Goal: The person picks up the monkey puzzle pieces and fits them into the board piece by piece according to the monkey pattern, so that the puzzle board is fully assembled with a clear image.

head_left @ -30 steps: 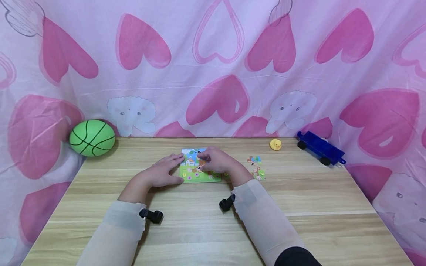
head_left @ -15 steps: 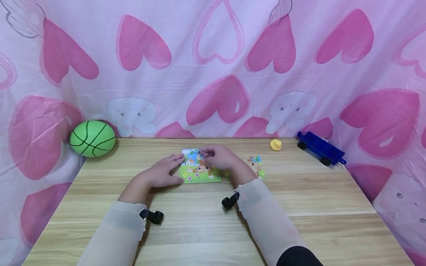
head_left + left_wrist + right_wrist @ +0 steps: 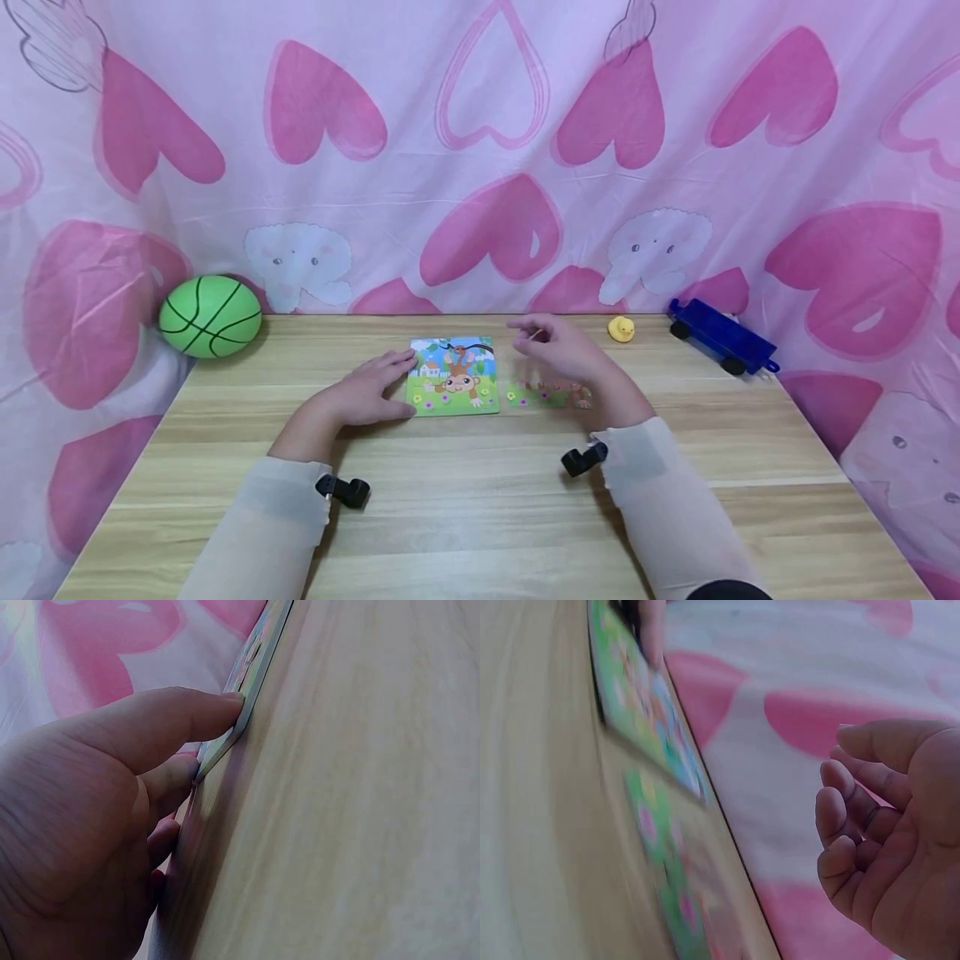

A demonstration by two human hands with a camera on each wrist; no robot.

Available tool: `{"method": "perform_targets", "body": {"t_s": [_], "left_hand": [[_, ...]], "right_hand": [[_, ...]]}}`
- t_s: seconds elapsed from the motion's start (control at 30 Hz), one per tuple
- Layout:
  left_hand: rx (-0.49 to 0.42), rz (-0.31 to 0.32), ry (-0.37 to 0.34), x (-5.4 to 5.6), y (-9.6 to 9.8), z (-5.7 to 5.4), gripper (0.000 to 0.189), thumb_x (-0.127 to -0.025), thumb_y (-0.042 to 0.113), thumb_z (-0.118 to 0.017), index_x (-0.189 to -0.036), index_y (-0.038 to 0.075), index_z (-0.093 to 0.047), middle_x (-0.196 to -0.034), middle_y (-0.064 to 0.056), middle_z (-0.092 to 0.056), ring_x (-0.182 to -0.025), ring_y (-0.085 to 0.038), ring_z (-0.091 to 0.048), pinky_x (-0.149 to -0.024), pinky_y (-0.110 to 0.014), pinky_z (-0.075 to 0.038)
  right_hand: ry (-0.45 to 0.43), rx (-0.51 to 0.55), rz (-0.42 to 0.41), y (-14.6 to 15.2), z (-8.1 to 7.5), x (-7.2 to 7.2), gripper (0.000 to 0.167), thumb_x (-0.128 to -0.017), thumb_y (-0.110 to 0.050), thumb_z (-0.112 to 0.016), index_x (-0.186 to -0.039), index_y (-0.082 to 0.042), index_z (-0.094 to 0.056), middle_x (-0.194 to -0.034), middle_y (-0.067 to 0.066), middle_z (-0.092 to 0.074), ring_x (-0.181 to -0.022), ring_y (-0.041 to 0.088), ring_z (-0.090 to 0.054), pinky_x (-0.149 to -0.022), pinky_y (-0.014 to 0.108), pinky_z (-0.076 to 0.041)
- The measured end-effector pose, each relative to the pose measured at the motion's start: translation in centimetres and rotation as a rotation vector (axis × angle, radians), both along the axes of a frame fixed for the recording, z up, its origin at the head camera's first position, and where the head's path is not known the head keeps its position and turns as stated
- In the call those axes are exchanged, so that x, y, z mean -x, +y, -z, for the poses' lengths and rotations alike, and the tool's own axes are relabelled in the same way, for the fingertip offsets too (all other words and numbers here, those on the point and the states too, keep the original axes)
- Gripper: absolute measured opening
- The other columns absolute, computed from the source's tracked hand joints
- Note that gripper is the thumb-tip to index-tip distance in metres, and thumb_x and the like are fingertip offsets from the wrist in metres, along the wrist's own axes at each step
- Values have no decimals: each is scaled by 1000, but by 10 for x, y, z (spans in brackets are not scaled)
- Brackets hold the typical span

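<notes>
A square picture puzzle [image 3: 453,379] with a monkey, a house and flowers lies on the table. My left hand [image 3: 367,387] rests at its left side, the thumb at the near corner and the fingertips at the far part of that edge. In the left wrist view, the left hand [image 3: 82,802] touches the rim of the puzzle board [image 3: 259,671]. My right hand [image 3: 566,350] hovers to the right of the puzzle, over loose puzzle pieces [image 3: 546,397] that it partly covers. In the right wrist view, the right hand [image 3: 900,825] has loosely curled fingers and holds nothing.
A green ball [image 3: 210,317] stands at the far left of the wooden table [image 3: 465,517]. Toward the back right are a small yellow rubber duck [image 3: 621,328] and a blue toy trailer [image 3: 722,335]. Pink heart-patterned cloth [image 3: 487,100] hangs behind the table.
My right hand has come off the puzzle's upper right part and moved right, over the loose pieces. The puzzle's monkey and branch are now uncovered. The left hand stays in place.
</notes>
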State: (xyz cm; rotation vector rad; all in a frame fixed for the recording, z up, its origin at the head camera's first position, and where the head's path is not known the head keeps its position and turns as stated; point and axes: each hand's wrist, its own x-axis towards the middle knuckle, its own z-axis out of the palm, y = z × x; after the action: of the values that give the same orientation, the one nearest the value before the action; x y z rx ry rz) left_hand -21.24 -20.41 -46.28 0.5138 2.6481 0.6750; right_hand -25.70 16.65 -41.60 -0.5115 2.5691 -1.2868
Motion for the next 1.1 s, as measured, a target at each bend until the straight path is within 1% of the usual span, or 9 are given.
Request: {"method": "perform_targets", "body": {"t_s": [0.07,0.2,0.3,0.37,0.57,0.63,0.73,0.83,1.1], "left_hand": [[2,-3,-1,0,0,0,94,-94,53,-74,-171,26,-29,-183,1,-16,-169,-41,-10,-132,-74,-16],[10,-12,-15,-1,0,0,94,-94,54,-74,-171,27,-28,-183,2,-15,-169,-41,-9,-132,-74,-16],[9,-14,-17,-2,0,-1,94,-94,53,-74,-171,27,-28,-183,2,-15,-169,-41,-9,-131,-74,-16],[3,-15,-12,-2,-1,-1,94,-94,53,-74,-171,27,-28,-183,2,-15,-169,-41,-9,-132,-74,-16],[2,-9,-7,-1,-1,0,94,-94,53,-74,-171,26,-28,-183,1,-15,-169,-41,-9,-132,-74,-15],[5,-9,-6,0,-1,1,94,-94,54,-73,-171,26,-28,-183,1,-15,-169,-41,-9,-131,-74,-15],[3,-14,-5,0,-1,2,94,-94,55,-74,-171,28,-28,-183,3,-15,-169,-40,-9,-132,-74,-16],[0,-18,-8,0,0,1,94,-93,55,-74,-171,28,-29,-183,4,-15,-169,-40,-8,-131,-75,-15],[0,-19,-19,-1,0,-2,94,-94,53,-74,-171,27,-29,-183,1,-16,-169,-41,-9,-132,-74,-16]], "right_hand": [[-24,-5,38,18,2,-1,41,-105,-37,-68,-145,-27,-66,-122,2,-68,-110,25,-62,-89,39,-58],[-50,-3,104,48,7,-2,39,-107,-30,-66,-145,-24,-66,-120,6,-67,-107,27,-61,-85,38,-58],[-39,-26,142,65,11,0,40,-107,-28,-66,-146,-21,-66,-119,7,-68,-107,25,-60,-87,31,-54],[-50,-34,165,72,15,2,42,-106,-28,-67,-147,-19,-65,-120,8,-67,-109,25,-59,-90,31,-53],[-125,-94,205,82,28,8,46,-108,-26,-65,-153,-18,-60,-134,9,-65,-124,30,-59,-108,45,-51],[-118,-126,196,85,32,9,47,-108,-24,-64,-154,-17,-58,-139,11,-65,-130,33,-60,-114,50,-50],[-94,-151,185,88,37,11,48,-108,-24,-64,-154,-15,-58,-144,13,-65,-134,35,-60,-116,55,-50],[-72,-161,164,92,42,12,48,-107,-22,-65,-153,-12,-58,-146,15,-66,-131,35,-60,-112,51,-52],[-100,-174,142,98,47,15,49,-101,-9,-71,-149,-11,-62,-147,14,-66,-117,27,-57,-98,32,-49]]}}
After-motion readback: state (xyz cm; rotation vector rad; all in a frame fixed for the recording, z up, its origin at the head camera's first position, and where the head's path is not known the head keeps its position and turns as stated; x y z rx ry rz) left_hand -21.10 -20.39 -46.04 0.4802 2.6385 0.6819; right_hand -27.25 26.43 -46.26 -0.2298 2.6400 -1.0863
